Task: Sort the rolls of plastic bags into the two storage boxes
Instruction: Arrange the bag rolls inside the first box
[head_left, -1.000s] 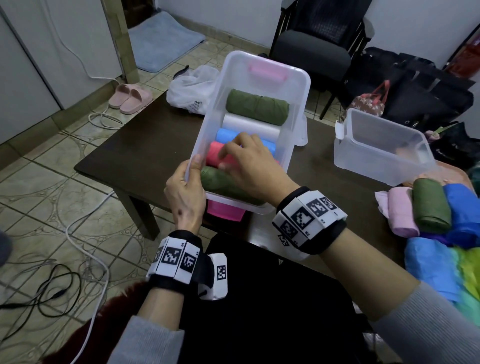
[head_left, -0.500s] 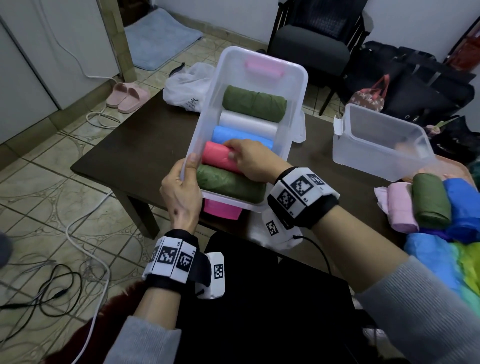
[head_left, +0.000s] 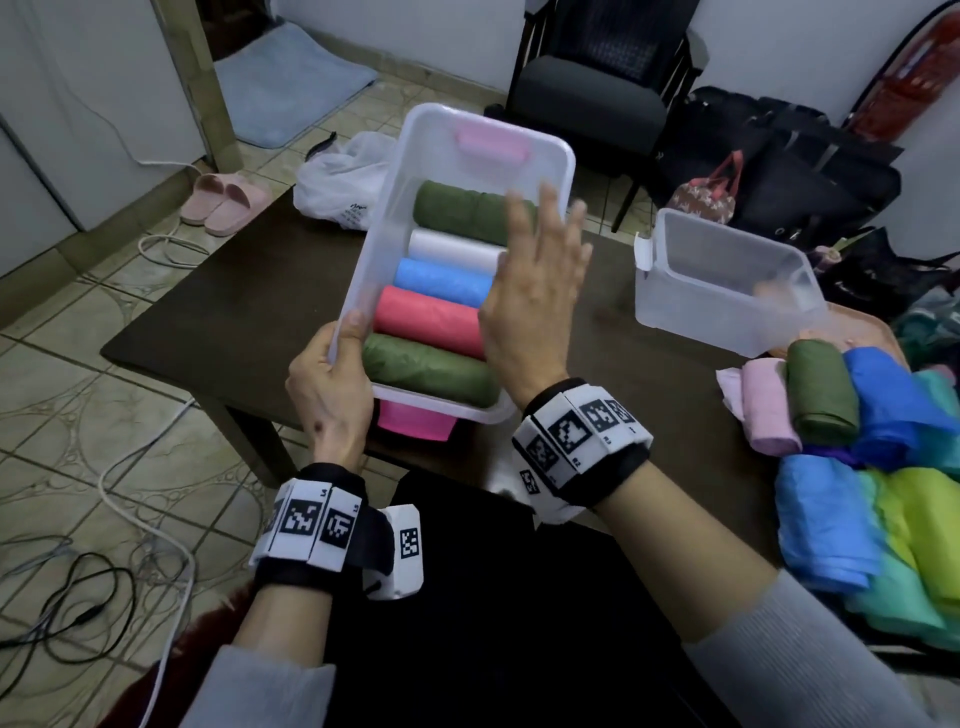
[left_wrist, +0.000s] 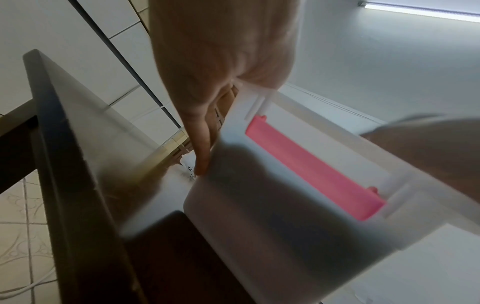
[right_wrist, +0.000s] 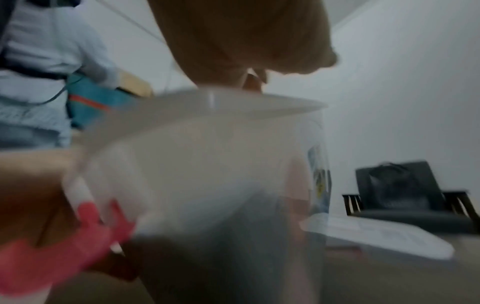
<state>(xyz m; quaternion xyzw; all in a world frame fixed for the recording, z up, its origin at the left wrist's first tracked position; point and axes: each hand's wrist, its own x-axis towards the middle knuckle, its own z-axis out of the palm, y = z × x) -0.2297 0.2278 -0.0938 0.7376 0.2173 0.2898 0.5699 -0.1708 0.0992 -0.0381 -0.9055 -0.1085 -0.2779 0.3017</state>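
A clear storage box (head_left: 410, 156) with pink latches stands on the dark table (head_left: 218, 291). It holds several rolls in a row: green (head_left: 457, 210), white (head_left: 452, 249), blue (head_left: 441, 280), red (head_left: 428, 319) and green (head_left: 426, 366). My left hand (head_left: 332, 379) grips the box's near left rim (left_wrist: 249, 96), thumb over the edge. My right hand (head_left: 537, 291) hovers above the box's right side with straight fingers, holding nothing. A second clear box (head_left: 727, 280) sits at the right. Loose rolls, among them pink (head_left: 769, 410), green (head_left: 821, 389) and blue (head_left: 826, 519), lie piled at the far right.
A white plastic bag (head_left: 343, 176) lies at the table's far left corner. A dark chair (head_left: 587, 88) and black bags (head_left: 779, 156) stand behind the table. Pink slippers (head_left: 223, 197) and cables (head_left: 130, 499) are on the tiled floor at left.
My right hand has lifted off the red roll inside the box and now hovers with spread fingers over the box's right side. My left hand keeps its hold on the rim.
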